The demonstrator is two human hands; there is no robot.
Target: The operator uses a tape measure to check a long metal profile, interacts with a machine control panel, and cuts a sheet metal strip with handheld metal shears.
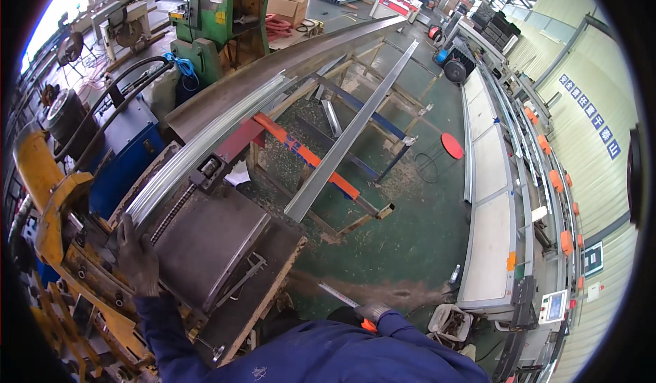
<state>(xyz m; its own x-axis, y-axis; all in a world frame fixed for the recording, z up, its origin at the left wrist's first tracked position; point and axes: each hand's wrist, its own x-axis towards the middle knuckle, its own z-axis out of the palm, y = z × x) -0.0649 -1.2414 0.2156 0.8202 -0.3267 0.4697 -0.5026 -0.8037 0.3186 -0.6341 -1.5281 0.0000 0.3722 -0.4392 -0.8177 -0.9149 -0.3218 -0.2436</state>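
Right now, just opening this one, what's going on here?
One person works beside a bench. Their left hand is at the near end of a bundle of long metal strips; how firm its grip is, I can't tell. The right hand holds a tape measure with some blade out, apart from the bundle. A caliper lies on the bench, and a long grey channel lies across an orange crossbar beyond.

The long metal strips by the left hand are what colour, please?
The metal strips are silvery grey; the head view shows them.
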